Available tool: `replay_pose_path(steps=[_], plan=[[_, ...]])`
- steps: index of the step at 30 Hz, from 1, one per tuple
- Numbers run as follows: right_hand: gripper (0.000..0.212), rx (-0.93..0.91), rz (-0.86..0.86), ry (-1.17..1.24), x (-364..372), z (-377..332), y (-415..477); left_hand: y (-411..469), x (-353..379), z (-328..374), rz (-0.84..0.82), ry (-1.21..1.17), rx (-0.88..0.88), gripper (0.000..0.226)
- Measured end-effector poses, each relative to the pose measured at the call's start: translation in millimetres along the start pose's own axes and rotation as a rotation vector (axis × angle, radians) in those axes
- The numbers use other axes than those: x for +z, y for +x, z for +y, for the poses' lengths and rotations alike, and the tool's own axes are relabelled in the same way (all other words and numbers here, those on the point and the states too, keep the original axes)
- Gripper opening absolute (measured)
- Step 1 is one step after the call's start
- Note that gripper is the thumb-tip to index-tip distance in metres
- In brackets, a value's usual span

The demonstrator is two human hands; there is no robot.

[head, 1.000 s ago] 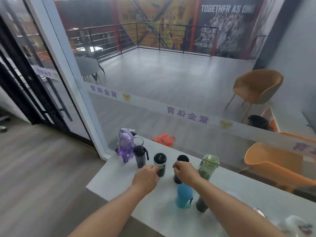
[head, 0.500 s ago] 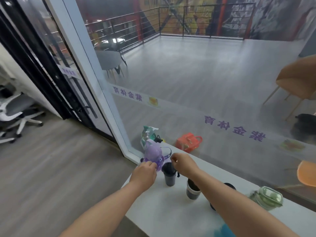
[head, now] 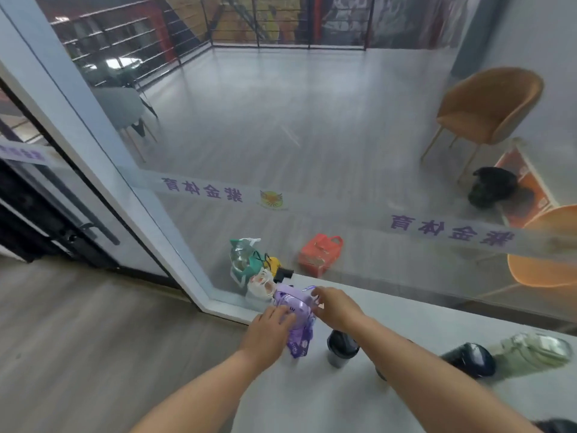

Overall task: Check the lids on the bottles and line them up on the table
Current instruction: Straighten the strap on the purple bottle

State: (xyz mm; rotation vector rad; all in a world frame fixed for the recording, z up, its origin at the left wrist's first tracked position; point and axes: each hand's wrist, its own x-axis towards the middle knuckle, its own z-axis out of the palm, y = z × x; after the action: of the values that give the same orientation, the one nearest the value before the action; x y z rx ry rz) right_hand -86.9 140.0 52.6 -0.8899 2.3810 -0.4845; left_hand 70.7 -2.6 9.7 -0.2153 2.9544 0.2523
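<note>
- Your white table (head: pixel 390 310) now fills less of the view than half a second ago.
- The translucent purple plastic bottle (head: pixel 295 314) stands at its far-left corner.
- Your left hand (head: pixel 268 334) now wraps the bottle's side; your right hand (head: pixel 335 304) grips its top.

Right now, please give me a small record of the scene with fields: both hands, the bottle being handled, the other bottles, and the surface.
left hand: on the near side of the purple bottle, gripping it
right hand: at the top of the same bottle, by its lid
handled bottle: purple bottle, at the left end of the white table
other bottles: black cup beside it; dark bottle; pale green bottle farthest right
lid state: cannot tell, blurred
</note>
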Motion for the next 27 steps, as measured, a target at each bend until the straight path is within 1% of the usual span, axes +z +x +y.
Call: replay_pose_path(steps=[3, 6, 8, 9, 11, 15, 17, 19, 21, 24, 27], plan=[[0.026, 0.074, 0.0, 0.028, 12, -12, 6, 6, 10, -27, -0.075, 0.031, 0.151, 0.069], [0.016, 0.154, 0.024, 0.075, 23, -17, 13, 16, 16, -42, -0.156, 0.082, 0.229, 0.086], [0.005, 0.181, 0.039, 0.091, 27, -19, 17, 24, 21, -48, -0.179, 0.129, 0.279, 0.094], [0.004, 0.184, 0.049, 0.097, 29, -19, 19, 28, 23, -49, -0.181, 0.158, 0.313, 0.094], [0.009, 0.189, 0.074, 0.127, 29, -18, 24, 36, 28, -51, -0.16, 0.197, 0.373, 0.086], [0.01, 0.176, 0.077, 0.144, 24, -16, 36, 49, 29, -53, -0.077, 0.251, 0.408, 0.076], [0.015, 0.167, 0.082, 0.151, 21, -15, 43, 55, 30, -55, -0.03, 0.263, 0.414, 0.074], [0.017, 0.149, 0.083, 0.152, 18, -14, 51, 63, 30, -57, -0.048, 0.272, 0.39, 0.085], [0.011, 0.126, 0.079, 0.136, 14, -12, 60, 72, 30, -59, -0.084, 0.266, 0.349, 0.098], [0.005, 0.126, 0.08, 0.128, 8, -6, 74, 86, 27, -59, -0.108, 0.265, 0.317, 0.108], [0.008, 0.127, 0.095, 0.131, 1, -1, 88, 104, 26, -61, -0.123, 0.249, 0.3, 0.117]])
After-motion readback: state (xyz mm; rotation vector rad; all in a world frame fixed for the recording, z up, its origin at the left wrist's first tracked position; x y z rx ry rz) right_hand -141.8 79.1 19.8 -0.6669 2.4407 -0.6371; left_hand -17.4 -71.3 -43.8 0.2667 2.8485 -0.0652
